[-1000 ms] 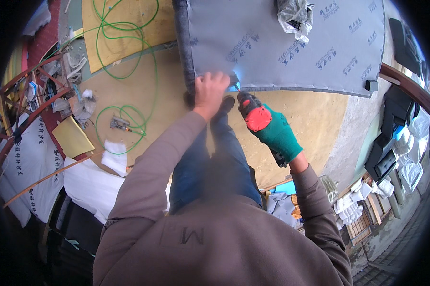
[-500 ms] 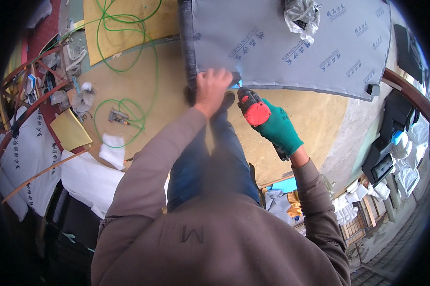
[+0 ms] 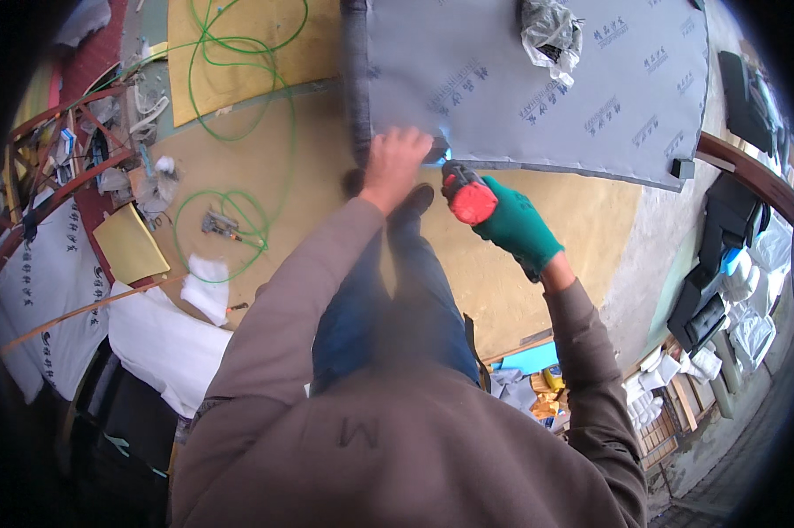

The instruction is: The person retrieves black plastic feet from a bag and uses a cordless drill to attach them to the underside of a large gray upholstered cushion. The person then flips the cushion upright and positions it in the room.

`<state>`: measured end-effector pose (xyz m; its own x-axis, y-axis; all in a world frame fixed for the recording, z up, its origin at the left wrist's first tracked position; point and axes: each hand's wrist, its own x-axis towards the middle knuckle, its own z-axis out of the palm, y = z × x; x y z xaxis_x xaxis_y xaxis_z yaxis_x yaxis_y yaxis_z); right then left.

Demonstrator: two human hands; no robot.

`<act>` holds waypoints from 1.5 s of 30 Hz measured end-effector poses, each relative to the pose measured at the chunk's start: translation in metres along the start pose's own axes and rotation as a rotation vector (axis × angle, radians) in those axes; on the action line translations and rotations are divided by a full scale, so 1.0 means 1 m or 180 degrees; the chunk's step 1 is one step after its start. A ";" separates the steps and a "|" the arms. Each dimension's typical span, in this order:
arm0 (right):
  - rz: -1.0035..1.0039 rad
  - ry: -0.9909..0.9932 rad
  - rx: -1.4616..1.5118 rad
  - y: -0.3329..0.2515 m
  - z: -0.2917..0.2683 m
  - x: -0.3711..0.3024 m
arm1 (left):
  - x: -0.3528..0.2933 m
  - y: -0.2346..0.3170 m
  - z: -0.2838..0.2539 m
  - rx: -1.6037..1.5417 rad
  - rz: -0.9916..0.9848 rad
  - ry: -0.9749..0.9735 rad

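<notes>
An upholstered sofa piece with a grey printed underside lies before me. At its near left corner my bare left hand is closed around a black furniture leg, whose end shows past my fingers. My right hand, in a green glove, grips a red and black cordless drill. The drill's front end points at the leg, and bluish light falls on the fabric there. Whether its bit touches the leg is too small to tell. A crumpled clear plastic bag with dark contents rests on the underside.
Another black leg stands at the near right corner. A green air hose loops over the floor at left, by a metal air tool. White sheets lie at lower left; black cushioned parts are at right.
The drill and my right hand have shifted slightly right and down in view. My left hand stays at the corner on the leg. The view itself has moved a little.
</notes>
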<state>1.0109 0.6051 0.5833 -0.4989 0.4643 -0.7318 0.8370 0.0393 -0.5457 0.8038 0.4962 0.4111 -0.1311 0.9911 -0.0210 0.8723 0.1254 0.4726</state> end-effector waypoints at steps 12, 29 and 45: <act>-0.0370 0.0053 0.0484 -0.028 0.058 -0.022 | -0.046 -0.042 -0.014 -0.2701 -0.1038 0.0110; -0.0577 0.0070 -0.0385 -0.051 0.067 0.005 | -0.045 -0.042 -0.007 -0.2910 -0.0975 0.0500; -0.0673 0.0078 -0.0679 -0.027 0.082 0.036 | -0.037 -0.052 -0.003 -0.2440 -0.0664 0.0603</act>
<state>0.9521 0.5484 0.5382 -0.6639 0.4470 -0.5996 0.7446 0.3212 -0.5851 0.7617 0.4527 0.3896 -0.3926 0.9179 -0.0584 0.2656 0.1739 0.9483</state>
